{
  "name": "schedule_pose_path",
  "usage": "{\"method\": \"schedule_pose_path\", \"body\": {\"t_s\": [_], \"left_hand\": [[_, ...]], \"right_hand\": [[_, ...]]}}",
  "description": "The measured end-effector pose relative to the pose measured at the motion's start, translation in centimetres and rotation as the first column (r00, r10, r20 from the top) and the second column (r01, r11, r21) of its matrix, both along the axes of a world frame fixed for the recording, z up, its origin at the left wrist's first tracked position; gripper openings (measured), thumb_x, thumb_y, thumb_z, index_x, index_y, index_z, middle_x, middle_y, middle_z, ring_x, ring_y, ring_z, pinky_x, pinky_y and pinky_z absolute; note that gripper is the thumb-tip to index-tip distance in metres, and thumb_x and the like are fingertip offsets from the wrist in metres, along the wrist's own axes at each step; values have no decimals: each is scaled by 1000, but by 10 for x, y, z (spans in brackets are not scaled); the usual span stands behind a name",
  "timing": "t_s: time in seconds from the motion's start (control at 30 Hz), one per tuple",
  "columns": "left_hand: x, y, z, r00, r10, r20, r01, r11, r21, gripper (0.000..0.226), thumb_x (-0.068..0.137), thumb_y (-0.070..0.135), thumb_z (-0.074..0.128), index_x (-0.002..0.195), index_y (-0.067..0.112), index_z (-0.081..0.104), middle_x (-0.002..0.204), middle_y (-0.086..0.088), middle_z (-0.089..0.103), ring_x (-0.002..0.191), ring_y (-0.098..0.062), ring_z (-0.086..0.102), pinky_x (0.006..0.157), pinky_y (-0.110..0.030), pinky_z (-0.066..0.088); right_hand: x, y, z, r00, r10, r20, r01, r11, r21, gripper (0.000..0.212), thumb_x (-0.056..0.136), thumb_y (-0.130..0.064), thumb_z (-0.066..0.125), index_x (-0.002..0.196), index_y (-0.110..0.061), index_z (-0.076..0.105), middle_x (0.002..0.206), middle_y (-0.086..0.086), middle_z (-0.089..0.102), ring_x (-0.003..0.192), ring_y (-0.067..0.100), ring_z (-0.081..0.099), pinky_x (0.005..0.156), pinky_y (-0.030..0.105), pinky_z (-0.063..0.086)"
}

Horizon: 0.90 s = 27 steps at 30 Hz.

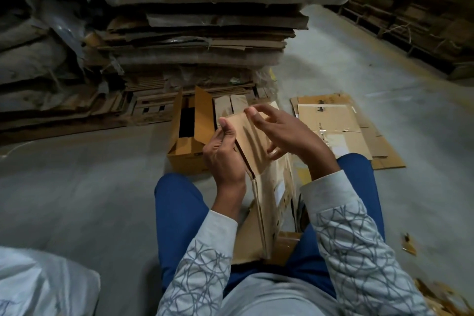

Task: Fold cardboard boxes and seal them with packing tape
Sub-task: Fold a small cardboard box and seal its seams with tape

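Bending the top flap (250, 136) of a half-flat cardboard box (266, 202) held between the knees.
Propped upright on the floor (77, 187), probably to free both hands for the fold. Gripping the flap's left edge with the left hand (223, 159), thumb on its face; pinching the top edge with the right hand (289, 133), other fingers spread. Counting one box in hand, one open box (184, 151) just ahead, flattened boxes (333, 120) at right, number unclear. No tape in view.

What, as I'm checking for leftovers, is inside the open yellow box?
Inside the open yellow box only a dark interior shows; no contents are discernible. Its near corner is hidden behind the left hand.
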<state>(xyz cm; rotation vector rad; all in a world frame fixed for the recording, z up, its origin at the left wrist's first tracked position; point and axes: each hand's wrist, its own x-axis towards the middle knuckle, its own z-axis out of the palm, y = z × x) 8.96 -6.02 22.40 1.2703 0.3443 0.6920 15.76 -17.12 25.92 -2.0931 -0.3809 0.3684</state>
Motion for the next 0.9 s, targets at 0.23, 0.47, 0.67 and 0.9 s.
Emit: {"method": "schedule_pose_path", "body": {"t_s": [0.23, 0.47, 0.67, 0.9], "left_hand": [[1, 2, 3, 998, -1, -60, -6, 994, -106, 36, 105, 36, 50, 99, 12, 76, 88, 3, 77, 96, -16, 72, 83, -32, 59], [2, 11, 5, 987, -6, -160, -32, 971, -236, 30, 103, 39, 53, 90, 24, 75, 82, 8, 78, 85, -11, 75, 71, -31, 61], [3, 13, 13, 986, -17, -168, -20, 976, -218, 29, 101, 38, 57, 87, 17, 72, 80, 6, 74, 75, -4, 71, 55, -17, 54], [4, 14, 6, 983, -87, -159, 68, 990, -121, 16, 100, 25, 63, 106, 13, 71, 99, -6, 74, 90, -17, 72, 59, -23, 57]], "right_hand": [[-5, -5, 3, 997, 38, -66, -37, 999, 23, 59, 93, -73, 40, 144, -45, 46, 131, 1, 55, 91, 28, 70, 70, 51, 64], [-4, -4, 3, 988, 150, -41, -154, 978, -138, 94, 73, -69, 74, 152, -48, 27, 151, 6, 43, 115, 29, 59, 70, 43, 64], [-8, 1, 2, 980, 77, 185, -58, 993, -101, 85, 68, -60, 84, 142, -48, 44, 142, -5, 52, 111, 18, 60, 69, 40, 64], [-14, -3, -3, 898, -187, 398, 223, 974, -46, 82, 78, -39, 74, 148, -42, 31, 142, 6, 45, 116, 26, 53, 84, 40, 52]]}}
